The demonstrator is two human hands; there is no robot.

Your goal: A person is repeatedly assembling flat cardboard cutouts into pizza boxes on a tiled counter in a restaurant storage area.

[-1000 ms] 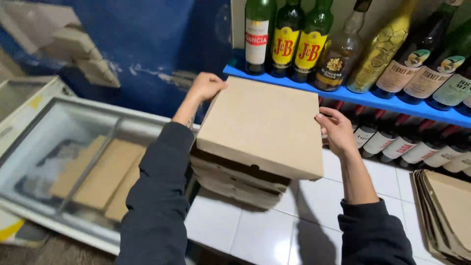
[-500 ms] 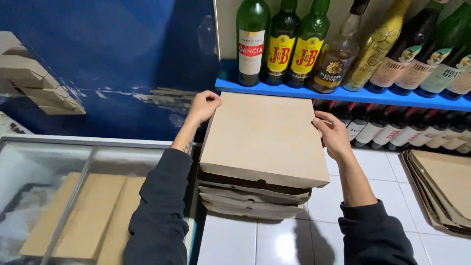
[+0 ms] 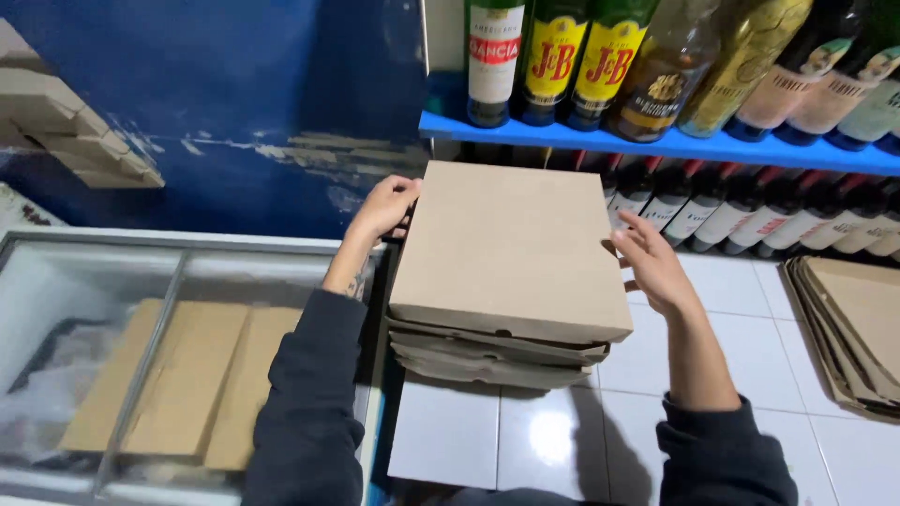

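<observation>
Both hands rest open against the top pizza box (image 3: 511, 248), neither one clenched: the left hand (image 3: 384, 208) presses its far left corner with fingers curled round the edge, and the right hand (image 3: 652, 267) lies flat-fingered along its right side. That box sits at the middle of the frame on a stack of boxes (image 3: 497, 361) standing on the white tiled worktop (image 3: 562, 440). A blue shelf (image 3: 675, 145) of bottles (image 3: 548, 56) runs across the upper right, folded cardboard (image 3: 858, 323) lies at the right edge, and a glass-topped freezer (image 3: 178, 361) fills the lower left.
</observation>
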